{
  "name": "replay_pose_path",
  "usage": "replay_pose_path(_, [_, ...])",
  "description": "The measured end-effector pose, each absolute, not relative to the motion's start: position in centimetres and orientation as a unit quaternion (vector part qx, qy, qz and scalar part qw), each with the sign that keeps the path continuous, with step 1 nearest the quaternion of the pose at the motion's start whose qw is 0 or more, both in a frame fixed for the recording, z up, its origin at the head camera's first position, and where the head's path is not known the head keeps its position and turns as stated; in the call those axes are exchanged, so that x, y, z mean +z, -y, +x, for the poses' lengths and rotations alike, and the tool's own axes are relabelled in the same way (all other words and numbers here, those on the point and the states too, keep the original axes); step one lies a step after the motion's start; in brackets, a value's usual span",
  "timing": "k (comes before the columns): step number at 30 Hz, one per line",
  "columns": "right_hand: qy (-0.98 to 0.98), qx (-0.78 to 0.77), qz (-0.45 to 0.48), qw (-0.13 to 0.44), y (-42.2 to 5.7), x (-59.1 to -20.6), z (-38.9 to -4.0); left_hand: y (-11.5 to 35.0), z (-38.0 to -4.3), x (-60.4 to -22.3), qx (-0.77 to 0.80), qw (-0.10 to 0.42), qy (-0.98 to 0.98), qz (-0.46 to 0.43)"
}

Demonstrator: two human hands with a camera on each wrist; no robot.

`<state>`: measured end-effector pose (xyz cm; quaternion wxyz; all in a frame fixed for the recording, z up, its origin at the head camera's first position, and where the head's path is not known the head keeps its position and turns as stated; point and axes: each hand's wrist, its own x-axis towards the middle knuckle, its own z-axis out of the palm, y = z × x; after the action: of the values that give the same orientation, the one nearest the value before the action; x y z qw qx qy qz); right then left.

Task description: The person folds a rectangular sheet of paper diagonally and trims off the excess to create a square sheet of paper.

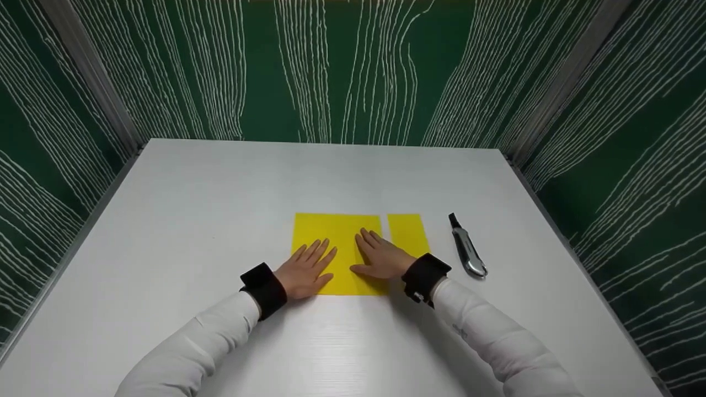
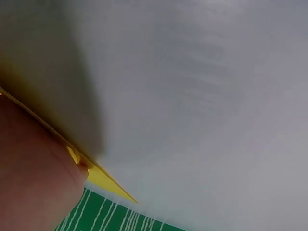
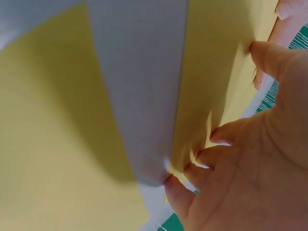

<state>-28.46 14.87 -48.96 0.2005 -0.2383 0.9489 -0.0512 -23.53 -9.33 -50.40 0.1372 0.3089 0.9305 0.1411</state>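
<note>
A large yellow sheet of paper (image 1: 343, 234) lies flat on the white table. My left hand (image 1: 303, 273) rests on its lower left part with the fingers spread. On the right half of the sheet, my right hand (image 1: 381, 258) presses with straight fingertips, the palm raised in the right wrist view. A narrower yellow paper strip (image 1: 408, 231) lies just right of the sheet, a thin gap of table between them. Part of that strip is hidden behind the right hand and wrist. The left wrist view shows the sheet's edge (image 2: 108, 182) beside the hand.
A grey and black utility knife (image 1: 469, 253) lies on the table (image 1: 220, 193) right of the strip. Green panels with white wavy lines (image 1: 375, 71) stand behind the table and at both sides. Both wrists wear black bands (image 1: 263, 289).
</note>
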Motion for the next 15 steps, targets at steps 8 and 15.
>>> replay_pose_path(8, [-0.951,-0.055,-0.238,0.192,-14.91,-49.17,-28.60,9.74,-23.51,-50.85,0.161,0.129,-0.925,0.319])
replay_pose_path(15, [-0.950,-0.086,-0.241,0.179,-15.13,-48.97,-28.40,10.18,-23.68,-50.61,0.168,0.121,-0.926,0.316])
